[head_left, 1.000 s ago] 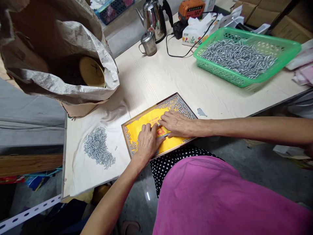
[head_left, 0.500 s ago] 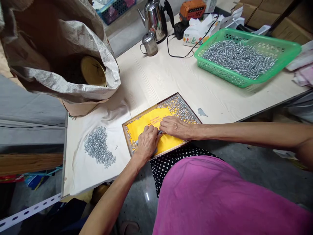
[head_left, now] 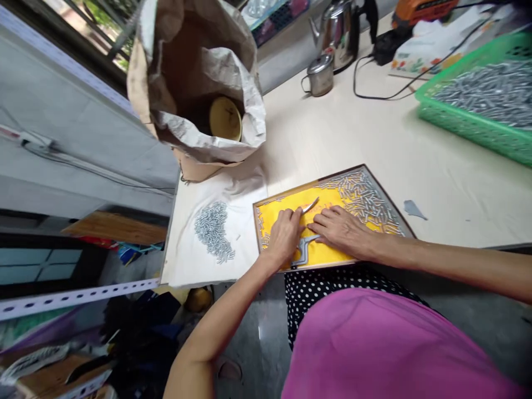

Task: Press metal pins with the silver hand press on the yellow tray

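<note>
A shallow wood-framed tray with a yellow lining lies at the table's near edge, over my lap. Several small metal pins are heaped in its far right corner and strung along its left rim. My left hand is closed round a grey metal tool; the tool's thin tip pokes out above my fingers. My right hand lies flat on the yellow lining beside it, fingers stretched out toward the tool and holding nothing.
A pile of the same pins lies on white cloth left of the tray. Behind it stands an open paper sack with a yellow cup inside. A green basket full of pins, a kettle and a metal mug stand further back.
My view has swung left and down. My hands have drawn slightly apart on the yellow lining, and the metal tool in my left hand now shows.
</note>
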`<state>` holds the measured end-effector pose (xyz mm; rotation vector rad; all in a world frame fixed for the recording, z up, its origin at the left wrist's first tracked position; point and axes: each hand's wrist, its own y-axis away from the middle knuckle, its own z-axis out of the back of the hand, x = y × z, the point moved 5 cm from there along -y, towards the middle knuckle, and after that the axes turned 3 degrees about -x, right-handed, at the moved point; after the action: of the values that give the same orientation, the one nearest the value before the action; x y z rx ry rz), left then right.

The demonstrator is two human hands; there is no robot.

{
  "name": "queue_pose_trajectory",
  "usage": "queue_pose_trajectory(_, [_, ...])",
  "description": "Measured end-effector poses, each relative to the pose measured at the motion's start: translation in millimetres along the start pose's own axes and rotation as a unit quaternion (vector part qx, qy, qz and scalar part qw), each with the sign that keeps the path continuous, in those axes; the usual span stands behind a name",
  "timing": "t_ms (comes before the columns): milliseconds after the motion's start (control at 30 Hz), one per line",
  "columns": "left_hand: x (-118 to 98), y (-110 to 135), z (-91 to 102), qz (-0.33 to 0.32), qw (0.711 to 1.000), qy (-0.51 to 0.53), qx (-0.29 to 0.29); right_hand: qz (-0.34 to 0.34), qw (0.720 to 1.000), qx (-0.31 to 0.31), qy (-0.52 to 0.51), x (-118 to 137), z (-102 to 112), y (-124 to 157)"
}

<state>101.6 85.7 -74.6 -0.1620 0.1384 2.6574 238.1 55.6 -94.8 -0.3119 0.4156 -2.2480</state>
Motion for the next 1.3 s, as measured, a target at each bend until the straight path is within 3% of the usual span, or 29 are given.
queue_pose_trajectory(167, [24,-5,3.2,0.078,0.995,0.032,-0.053,0.039,0.999,-0.02,0.005,14,3,-5])
queue_pose_trajectory(267, [47,10,24.0,0.101,0.987,0.039,-0.117,0.036,0.999,-0.014,-0.003,14,8,-2])
queue_pose_trajectory(333, [74,31,39.2,0.16,0.974,0.006,-0.159,0.012,1.0,-0.005,-0.014,13,6,3])
queue_pose_trajectory(400, [102,56,45.0,0.215,0.964,-0.061,-0.145,-0.01,0.999,0.011,-0.044,12,1,6])
queue_pose_trajectory(500, [133,86,33.4,0.25,0.959,-0.113,-0.064,-0.016,0.993,0.029,-0.115,13,2,7])
queue_pose_trajectory(633, [149,101,14.2,0.256,0.96,-0.111,-0.031,-0.023,0.984,0.025,-0.175,7,20,2])
queue_pose_trajectory(800, [141,95,24.9,0.256,0.961,-0.03,-0.099,-0.045,0.993,0.005,-0.106,-8,33,1])
queue_pose_trajectory(900, [121,90,33.9,0.303,0.93,0.155,-0.138,-0.045,0.997,0.024,-0.066,-13,28,4])
queue_pose_trajectory(1000, [84,82,22.1,0.344,0.839,0.414,-0.08,-0.044,0.995,0.052,-0.066,-14,20,8])
queue_pose_trajectory(1100, [47,72,6.0,0.351,0.772,0.529,-0.014,-0.051,0.993,0.07,-0.075,-14,12,9])
queue_pose_trajectory(1200, [33,65,-6.2,0.36,0.759,0.543,0.01,-0.061,0.993,0.072,-0.071,-13,8,9])
queue_pose_trajectory(1300, [32,62,-13.6,0.363,0.765,0.532,0.027,-0.062,0.993,0.074,-0.072,-11,7,8])
